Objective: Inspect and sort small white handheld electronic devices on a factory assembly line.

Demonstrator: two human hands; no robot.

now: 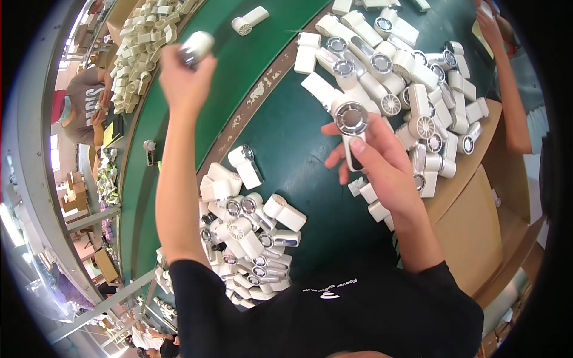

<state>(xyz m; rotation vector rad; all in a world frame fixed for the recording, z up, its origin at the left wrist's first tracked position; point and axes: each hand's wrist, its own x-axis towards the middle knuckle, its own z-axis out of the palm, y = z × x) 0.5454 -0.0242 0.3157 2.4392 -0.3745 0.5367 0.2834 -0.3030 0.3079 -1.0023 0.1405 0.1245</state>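
Note:
Stretched out over the green conveyor belt (224,56), my left hand (186,83) is closed around a white and silver handheld fan (198,46), a little blurred. Nearer the middle, my right hand (388,164) holds another handheld fan (351,119) upright, thumb on its handle, with the round silver grille facing me. A large pile of similar fans (424,95) lies just beyond and to the right of that hand. Below my left forearm a second heap of fans (250,238) lies close to my body.
One fan (250,19) lies on the belt ahead, and another (150,146) stands farther left. Many white fans (146,48) are heaped across the belt, near a person in a grey shirt (83,107). At right are an open cardboard box (471,232) and another person's arm (510,101).

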